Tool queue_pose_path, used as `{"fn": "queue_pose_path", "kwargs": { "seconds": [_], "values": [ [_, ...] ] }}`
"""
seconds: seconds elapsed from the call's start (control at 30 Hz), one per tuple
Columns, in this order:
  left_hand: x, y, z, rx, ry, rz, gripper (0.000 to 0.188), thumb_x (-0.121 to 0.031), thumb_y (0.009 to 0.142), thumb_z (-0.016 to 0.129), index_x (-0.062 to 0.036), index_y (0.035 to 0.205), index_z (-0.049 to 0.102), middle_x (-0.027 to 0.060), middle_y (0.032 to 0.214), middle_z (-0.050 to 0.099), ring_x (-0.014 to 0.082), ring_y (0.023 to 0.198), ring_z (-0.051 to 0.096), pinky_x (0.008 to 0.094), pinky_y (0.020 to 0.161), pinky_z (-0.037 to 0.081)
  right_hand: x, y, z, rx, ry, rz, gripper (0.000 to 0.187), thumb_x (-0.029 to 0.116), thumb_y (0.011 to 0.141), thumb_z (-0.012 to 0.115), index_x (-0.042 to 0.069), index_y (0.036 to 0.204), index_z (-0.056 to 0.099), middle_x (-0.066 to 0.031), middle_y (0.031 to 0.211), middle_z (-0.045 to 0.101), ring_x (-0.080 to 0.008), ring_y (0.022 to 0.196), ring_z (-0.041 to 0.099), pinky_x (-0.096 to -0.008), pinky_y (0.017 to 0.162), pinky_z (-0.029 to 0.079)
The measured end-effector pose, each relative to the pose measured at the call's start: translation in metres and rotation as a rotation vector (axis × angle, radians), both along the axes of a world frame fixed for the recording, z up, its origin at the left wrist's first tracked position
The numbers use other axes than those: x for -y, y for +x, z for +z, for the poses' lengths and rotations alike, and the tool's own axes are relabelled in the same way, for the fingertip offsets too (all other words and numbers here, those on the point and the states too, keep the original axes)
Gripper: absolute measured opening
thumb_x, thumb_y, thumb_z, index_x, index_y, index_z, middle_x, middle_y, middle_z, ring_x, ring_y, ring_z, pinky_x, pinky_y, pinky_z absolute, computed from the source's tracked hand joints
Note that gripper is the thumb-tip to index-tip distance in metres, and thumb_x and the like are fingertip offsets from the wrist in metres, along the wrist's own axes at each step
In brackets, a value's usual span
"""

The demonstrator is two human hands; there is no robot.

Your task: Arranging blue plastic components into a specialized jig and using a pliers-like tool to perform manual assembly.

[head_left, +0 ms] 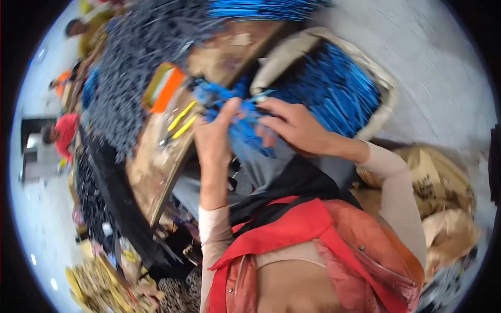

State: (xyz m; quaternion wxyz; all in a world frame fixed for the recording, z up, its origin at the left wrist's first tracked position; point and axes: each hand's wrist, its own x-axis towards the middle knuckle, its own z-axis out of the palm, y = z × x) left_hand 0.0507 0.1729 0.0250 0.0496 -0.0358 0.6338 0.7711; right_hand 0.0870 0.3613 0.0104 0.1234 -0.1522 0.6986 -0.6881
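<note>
A tangled bunch of thin blue plastic strips (244,136) is between my hands, above my lap at the table's edge. My left hand (215,130) is closed on its left side, thumb up. My right hand (297,125) pinches at its right side, with the thumb and fingers close together. Motion blur smears the strips, so their exact shape is unclear. Just left of my left hand, yellow-handled pliers (182,125) lie on the wooden table (148,172). Beyond them is an orange and yellow tray-like item (166,87).
An open pale sack (383,78) full of blue strips stands to the right. Grey strips (130,78) are heaped on the table, and a blue bundle (266,9) lies at the far end. Brown bags (436,177) sit at right. Other people (65,133) are at far left.
</note>
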Motion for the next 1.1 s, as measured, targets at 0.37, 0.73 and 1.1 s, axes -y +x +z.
{"fn": "queue_pose_path", "kwargs": {
  "seconds": [0.37,0.73,1.1],
  "values": [
    [-0.012,0.017,0.009,0.101,0.268,-0.247,0.030,-0.014,0.096,0.061,-0.0021,0.122,0.052,0.0078,0.087,0.063,0.0180,0.079,0.065,0.0306,0.072,0.053,-0.024,0.018,0.003,0.053,0.133,-0.071,0.024,0.022,0.101,0.049,0.002,0.107,0.062,-0.0091,0.076,0.065,-0.0154,0.074,0.067,-0.0297,0.066,0.052],
    [0.025,0.046,0.044,-0.055,0.378,-0.597,0.025,-0.008,0.086,0.067,0.0021,0.104,0.054,0.0136,0.068,0.063,0.0230,0.051,0.063,0.0291,0.043,0.045,-0.150,-0.044,-0.131,-0.379,1.183,-0.572,0.036,0.031,0.085,0.069,0.002,0.105,0.058,-0.0177,0.103,0.060,-0.0368,0.096,0.061,-0.0441,0.076,0.052],
    [0.026,0.005,0.005,0.131,0.172,-0.106,0.025,-0.019,0.094,0.063,-0.0072,0.116,0.057,0.0152,0.105,0.070,0.0192,0.085,0.070,0.0244,0.060,0.044,-0.111,-0.040,-0.022,-0.085,0.547,-0.402,0.024,0.014,0.100,0.048,-0.002,0.115,0.057,-0.0117,0.086,0.068,-0.0199,0.072,0.068,-0.0324,0.068,0.052]
  ]
}}
